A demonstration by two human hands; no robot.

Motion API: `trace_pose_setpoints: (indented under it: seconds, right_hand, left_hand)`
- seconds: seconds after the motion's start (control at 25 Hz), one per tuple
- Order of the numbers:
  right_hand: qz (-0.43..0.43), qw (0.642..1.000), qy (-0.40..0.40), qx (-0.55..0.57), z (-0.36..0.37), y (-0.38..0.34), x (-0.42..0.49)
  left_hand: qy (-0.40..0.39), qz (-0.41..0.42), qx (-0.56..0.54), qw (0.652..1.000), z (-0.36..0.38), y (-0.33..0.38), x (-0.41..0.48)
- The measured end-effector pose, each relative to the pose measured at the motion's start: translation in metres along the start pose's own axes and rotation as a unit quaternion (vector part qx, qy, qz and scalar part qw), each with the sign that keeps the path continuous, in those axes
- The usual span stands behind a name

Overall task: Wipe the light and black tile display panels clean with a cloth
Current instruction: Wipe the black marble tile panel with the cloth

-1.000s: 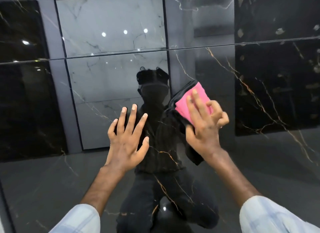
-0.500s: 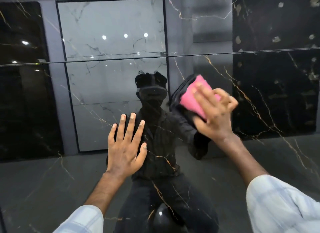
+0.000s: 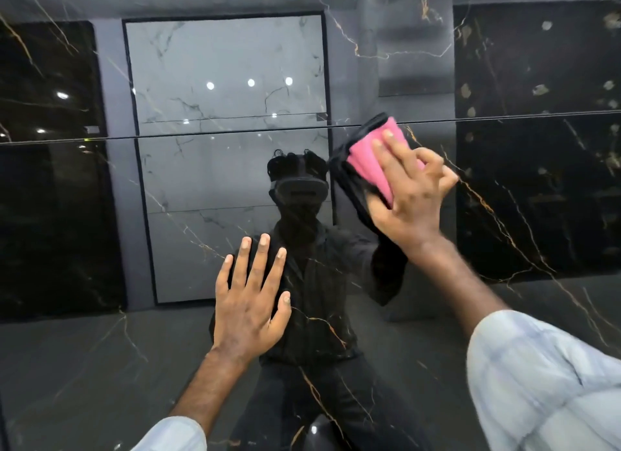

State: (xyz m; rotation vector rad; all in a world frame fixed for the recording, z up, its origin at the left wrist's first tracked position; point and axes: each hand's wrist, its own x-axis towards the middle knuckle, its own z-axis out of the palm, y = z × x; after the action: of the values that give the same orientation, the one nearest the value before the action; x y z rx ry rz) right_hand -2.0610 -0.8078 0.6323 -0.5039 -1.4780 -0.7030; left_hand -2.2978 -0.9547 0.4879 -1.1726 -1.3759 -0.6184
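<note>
**Right hand** [image 3: 413,195]: index and middle fingers lie straight over the cloth [image 3: 371,163]. The outer two fingers curl at its right edge and the thumb sits at its lower edge. I.e. the hand grips the folded pink cloth and presses it flat on the black tile panel [image 3: 100,366], right of centre, w/ the cloth's top touching the horizontal joint [image 3: 235,133]. Motion blur here, so the exact pinch can't be confirmed.

**Left hand** [image 3: 250,299]: fingers spread, palm flat on the same panel, lower and left of the cloth, apart from it. Holds nothing and acts as a brace.

**Risks, as judged from where I stand:**

1. **Prints.** Cause: bare left palm on a high-gloss face w/o cloth. That patch will prob. need its own pass.
2. **Snag at joint.** Cause: the cloth's top edge meets the joint, so a stroke across it may catch the fold or push dirt into the gap.
3. **Cloth slip.** Cause: only two fingers bear on the fold. In a fast stroke it may open, bare fingertips then meet the tile, and streaks follow.
4. **Sleeve drag.** Cause: the right sleeve [image 3: 537,383] is loose and close to the panel, so it may brush the wiped area.
5. **Missed patches.** Cause: gloss and reflections hide smears. The light tile panel [image 3: 228,64] shows only as a reflection at upper left-centre, so its condition can't be told.
</note>
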Motion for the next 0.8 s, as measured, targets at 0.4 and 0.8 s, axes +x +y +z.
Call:
trace_pose_setpoints:
  seconds: [0.4, 0.8]
  right_hand:
    - [-0.092, 0.996, -0.001, -0.012, 0.013, -0.027, 0.039]
    - [-0.015, 1.000, -0.004, -0.009, 0.005, 0.010, 0.049]
  left_hand:
    - [0.009, -0.007, -0.004, 1.000, -0.002, 0.002, -0.001]
    - [0.025, -0.039, -0.051, 0.998, -0.008, 0.005, 0.003]
